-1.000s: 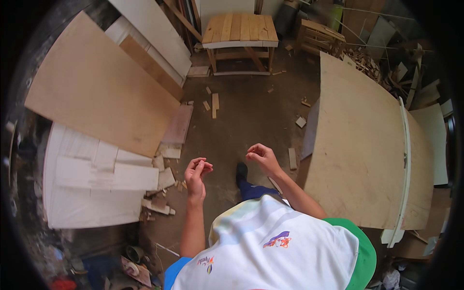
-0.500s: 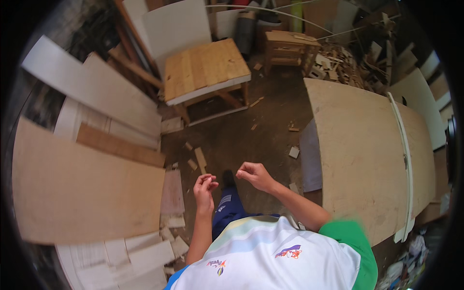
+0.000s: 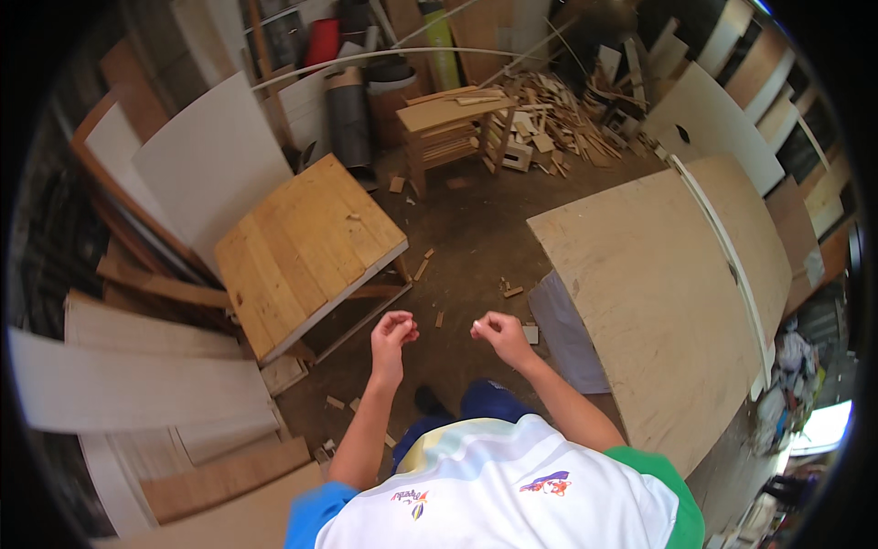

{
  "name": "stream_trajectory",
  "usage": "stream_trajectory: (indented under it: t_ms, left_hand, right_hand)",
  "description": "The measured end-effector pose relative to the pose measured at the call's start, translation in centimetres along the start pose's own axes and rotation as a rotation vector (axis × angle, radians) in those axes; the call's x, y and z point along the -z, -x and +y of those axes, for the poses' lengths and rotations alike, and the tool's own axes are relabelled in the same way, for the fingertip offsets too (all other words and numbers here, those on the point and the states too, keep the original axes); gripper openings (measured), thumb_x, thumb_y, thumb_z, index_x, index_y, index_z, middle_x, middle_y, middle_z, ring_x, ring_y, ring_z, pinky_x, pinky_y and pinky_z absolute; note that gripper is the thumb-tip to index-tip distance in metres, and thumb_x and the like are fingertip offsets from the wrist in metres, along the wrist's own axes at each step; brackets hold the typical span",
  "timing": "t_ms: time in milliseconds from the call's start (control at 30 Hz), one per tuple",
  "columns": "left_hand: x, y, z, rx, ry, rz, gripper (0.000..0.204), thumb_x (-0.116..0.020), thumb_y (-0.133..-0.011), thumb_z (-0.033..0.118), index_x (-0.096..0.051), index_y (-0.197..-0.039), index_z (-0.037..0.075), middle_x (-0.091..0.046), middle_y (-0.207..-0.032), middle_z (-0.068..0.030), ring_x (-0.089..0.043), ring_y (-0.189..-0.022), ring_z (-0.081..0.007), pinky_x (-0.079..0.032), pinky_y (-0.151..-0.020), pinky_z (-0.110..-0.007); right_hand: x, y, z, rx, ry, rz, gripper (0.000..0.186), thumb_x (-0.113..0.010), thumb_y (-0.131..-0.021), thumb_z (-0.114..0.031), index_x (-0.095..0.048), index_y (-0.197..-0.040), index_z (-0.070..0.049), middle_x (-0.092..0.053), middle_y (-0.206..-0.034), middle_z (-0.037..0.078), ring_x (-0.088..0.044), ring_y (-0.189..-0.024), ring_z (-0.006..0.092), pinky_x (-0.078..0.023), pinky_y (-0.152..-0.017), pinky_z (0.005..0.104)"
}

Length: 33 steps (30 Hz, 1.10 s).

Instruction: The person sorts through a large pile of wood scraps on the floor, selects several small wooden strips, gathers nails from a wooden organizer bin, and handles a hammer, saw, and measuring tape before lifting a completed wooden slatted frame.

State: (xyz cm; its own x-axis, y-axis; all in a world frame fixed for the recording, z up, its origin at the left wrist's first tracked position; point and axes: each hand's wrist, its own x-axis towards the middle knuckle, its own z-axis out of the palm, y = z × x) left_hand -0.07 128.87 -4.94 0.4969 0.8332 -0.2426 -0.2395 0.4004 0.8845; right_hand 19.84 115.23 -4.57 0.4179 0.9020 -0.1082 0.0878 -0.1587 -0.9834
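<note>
My left hand [image 3: 395,334] and my right hand [image 3: 498,334] are apart in front of my white shirt [image 3: 498,485], both with fingers curled in toward the thumb. Whatever they may hold is hidden or too small to tell. Nearest to my left hand, ahead and to the left, stands a low wooden table [image 3: 302,247] with a plank top and white edge. To the right of my right hand lies a large plywood sheet [image 3: 649,284] with a long pale strip [image 3: 722,238] along it, above a greyish panel [image 3: 567,329].
A slatted wooden stand [image 3: 457,114] and a heap of offcuts [image 3: 567,128] are at the back. Dark rolls [image 3: 347,119] and leaning boards [image 3: 201,165] line the back and left. Small wood pieces [image 3: 421,267] lie on the floor. Bagged clutter [image 3: 791,375] sits at the right.
My view has swung rightward, so the table has moved left and down in the picture. The offcut heap and stand show more fully. Both hands stay raised with fingers curled.
</note>
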Motion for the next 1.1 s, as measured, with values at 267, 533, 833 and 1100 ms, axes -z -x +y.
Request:
stream_trajectory:
  t_ms: [267, 533, 833, 1100]
  left_hand:
    - [-7.2, -19.7, 5.3, 0.006, -0.026, -0.181, 0.009, -0.057, -0.089, 0.009, -0.061, -0.096, 0.004, -0.062, -0.082, -0.0036, -0.060, -0.074, -0.0111, -0.049, -0.070, -0.026]
    - [-14.0, -34.7, 5.0, 0.187, -0.013, -0.241, 0.014, -0.054, -0.091, 0.011, -0.059, -0.101, 0.004, -0.062, -0.084, -0.0079, -0.059, -0.076, -0.0161, -0.049, -0.071, -0.029]
    - [-27.7, -54.6, 6.6, 0.213, -0.049, -0.441, 0.028, -0.053, -0.093, 0.018, -0.054, -0.115, 0.001, -0.064, -0.095, -0.0105, -0.061, -0.080, -0.0154, -0.048, -0.076, -0.029]
    - [-41.3, -71.6, 5.9, 0.223, -0.181, -0.708, 0.025, -0.054, -0.094, 0.020, -0.059, -0.113, 0.005, -0.061, -0.110, -0.0053, -0.055, -0.102, -0.0135, -0.044, -0.086, -0.029]
  right_hand:
    - [3.7, -18.2, -2.6, 0.083, -0.084, 0.164, 0.023, -0.062, -0.088, -0.018, -0.062, -0.076, 0.001, -0.066, -0.073, 0.005, -0.061, -0.071, 0.0089, -0.048, -0.068, 0.0243]
    - [10.8, -34.1, 1.0, -0.012, -0.293, 0.265, 0.017, -0.061, -0.088, -0.013, -0.058, -0.099, 0.000, -0.066, -0.084, 0.008, -0.064, -0.078, 0.0113, -0.050, -0.073, 0.0258]
    - [22.8, -48.7, -3.5, 0.058, -0.099, 0.435, 0.028, -0.064, -0.086, -0.017, -0.058, -0.109, -0.001, -0.064, -0.099, 0.010, -0.062, -0.092, 0.0157, -0.051, -0.077, 0.0304]
    - [34.6, -59.6, -4.6, 0.047, -0.038, 0.709, 0.020, -0.063, -0.087, -0.011, -0.061, -0.103, 0.000, -0.064, -0.097, 0.007, -0.061, -0.093, 0.0150, -0.051, -0.074, 0.0275]
